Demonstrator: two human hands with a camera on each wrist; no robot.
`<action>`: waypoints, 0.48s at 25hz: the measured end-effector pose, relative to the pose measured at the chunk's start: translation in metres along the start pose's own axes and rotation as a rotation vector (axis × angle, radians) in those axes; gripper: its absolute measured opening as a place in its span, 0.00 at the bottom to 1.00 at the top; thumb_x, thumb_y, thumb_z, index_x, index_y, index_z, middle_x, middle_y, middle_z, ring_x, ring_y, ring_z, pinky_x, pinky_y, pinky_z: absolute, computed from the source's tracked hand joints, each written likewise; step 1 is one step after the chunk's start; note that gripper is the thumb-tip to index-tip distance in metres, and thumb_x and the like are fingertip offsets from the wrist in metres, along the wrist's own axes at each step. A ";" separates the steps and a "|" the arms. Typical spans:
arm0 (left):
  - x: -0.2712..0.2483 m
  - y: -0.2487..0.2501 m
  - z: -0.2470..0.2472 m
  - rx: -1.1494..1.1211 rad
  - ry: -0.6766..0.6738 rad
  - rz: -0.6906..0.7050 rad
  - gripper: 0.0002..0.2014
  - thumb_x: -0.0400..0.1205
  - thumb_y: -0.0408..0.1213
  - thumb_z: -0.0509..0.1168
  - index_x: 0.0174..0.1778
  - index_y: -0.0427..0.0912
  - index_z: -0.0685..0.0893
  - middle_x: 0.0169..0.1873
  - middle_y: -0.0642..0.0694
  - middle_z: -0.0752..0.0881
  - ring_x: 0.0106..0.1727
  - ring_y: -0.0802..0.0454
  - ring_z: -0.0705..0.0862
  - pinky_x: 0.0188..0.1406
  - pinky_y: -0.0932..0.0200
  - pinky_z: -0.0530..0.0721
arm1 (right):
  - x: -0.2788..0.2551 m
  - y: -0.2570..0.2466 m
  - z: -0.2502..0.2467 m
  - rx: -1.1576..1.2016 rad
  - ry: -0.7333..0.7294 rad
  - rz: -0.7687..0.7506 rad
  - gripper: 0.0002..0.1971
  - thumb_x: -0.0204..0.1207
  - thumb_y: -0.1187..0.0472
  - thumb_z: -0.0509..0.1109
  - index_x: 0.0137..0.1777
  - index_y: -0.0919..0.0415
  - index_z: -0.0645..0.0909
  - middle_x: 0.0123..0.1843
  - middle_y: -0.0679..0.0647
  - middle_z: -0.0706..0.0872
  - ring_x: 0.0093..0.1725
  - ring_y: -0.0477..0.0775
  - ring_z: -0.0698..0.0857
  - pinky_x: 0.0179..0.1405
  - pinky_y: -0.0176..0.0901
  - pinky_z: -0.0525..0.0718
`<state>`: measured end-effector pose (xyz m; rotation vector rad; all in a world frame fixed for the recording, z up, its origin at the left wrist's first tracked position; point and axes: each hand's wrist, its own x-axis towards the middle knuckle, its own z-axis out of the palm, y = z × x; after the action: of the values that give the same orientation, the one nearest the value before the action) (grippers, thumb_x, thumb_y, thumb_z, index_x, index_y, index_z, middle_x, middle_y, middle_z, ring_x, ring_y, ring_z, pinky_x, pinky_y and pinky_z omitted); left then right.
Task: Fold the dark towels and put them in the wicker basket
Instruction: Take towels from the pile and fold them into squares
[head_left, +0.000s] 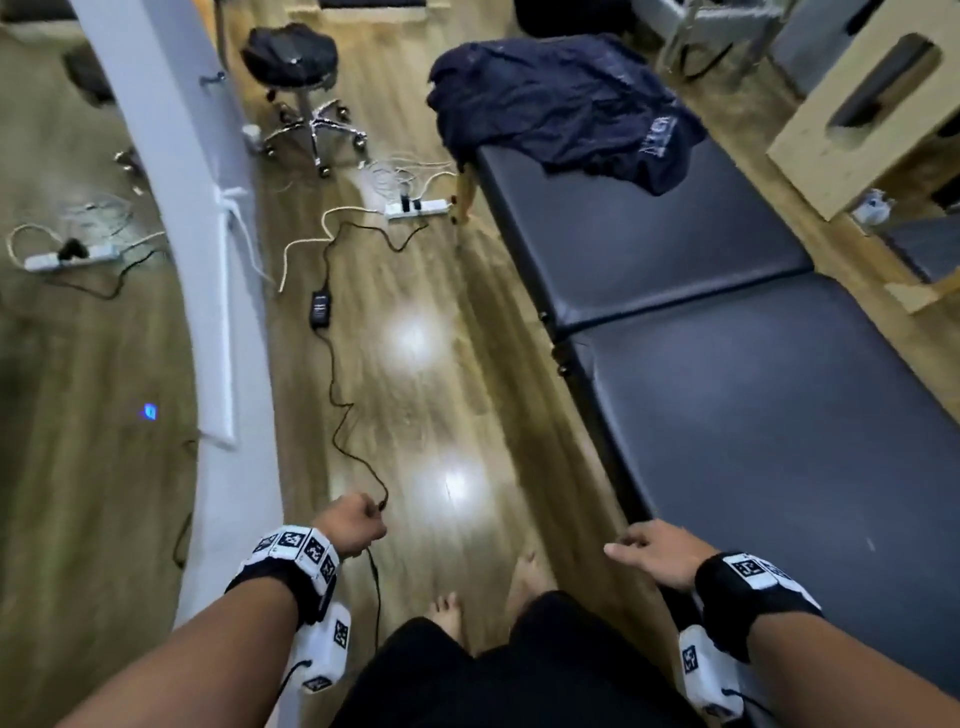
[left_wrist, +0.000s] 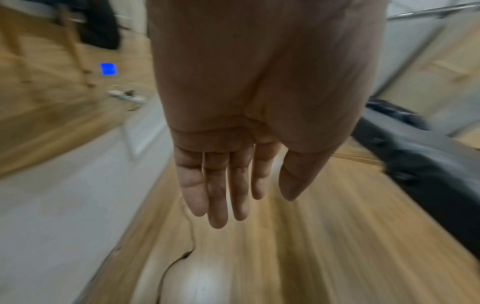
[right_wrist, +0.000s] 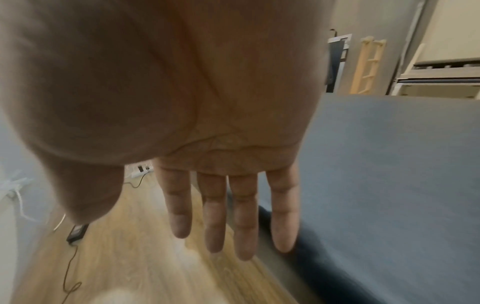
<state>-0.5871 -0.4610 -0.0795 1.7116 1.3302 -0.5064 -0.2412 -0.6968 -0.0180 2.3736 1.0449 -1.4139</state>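
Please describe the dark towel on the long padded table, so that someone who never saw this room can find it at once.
Find the long dark-blue padded table running along the right side of the wooden floor. At its far end lies a crumpled navy-blue cloth towel, one edge hanging over the table's corner. Pale lettering near its right edge sets it apart from the black cloth on the wheeled metal stool to its left.

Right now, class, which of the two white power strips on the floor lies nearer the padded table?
The power strip beside the padded table's far wooden leg; the other power strip lies far left, beyond the white partition.
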 end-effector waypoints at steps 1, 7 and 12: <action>0.001 -0.013 -0.005 -0.044 -0.018 -0.036 0.06 0.81 0.34 0.67 0.38 0.38 0.83 0.31 0.41 0.84 0.26 0.47 0.80 0.22 0.65 0.75 | 0.008 -0.006 -0.005 0.025 -0.016 0.000 0.24 0.81 0.35 0.65 0.66 0.51 0.84 0.62 0.48 0.87 0.60 0.51 0.84 0.58 0.44 0.81; 0.034 -0.057 -0.057 -0.257 0.037 -0.203 0.08 0.78 0.34 0.66 0.33 0.37 0.81 0.25 0.40 0.81 0.24 0.46 0.78 0.23 0.62 0.71 | 0.097 -0.079 -0.064 0.034 -0.081 -0.084 0.26 0.80 0.38 0.69 0.71 0.54 0.81 0.57 0.43 0.86 0.55 0.46 0.84 0.49 0.35 0.81; 0.054 -0.039 -0.139 -0.250 0.182 -0.259 0.05 0.77 0.31 0.66 0.36 0.37 0.83 0.29 0.42 0.85 0.27 0.49 0.80 0.23 0.63 0.73 | 0.163 -0.142 -0.122 -0.056 -0.073 -0.165 0.29 0.78 0.39 0.72 0.73 0.56 0.81 0.72 0.52 0.85 0.71 0.51 0.82 0.71 0.40 0.76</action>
<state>-0.6312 -0.3142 -0.0628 1.4144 1.6842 -0.3170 -0.2001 -0.4557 -0.0621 2.2235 1.2691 -1.4918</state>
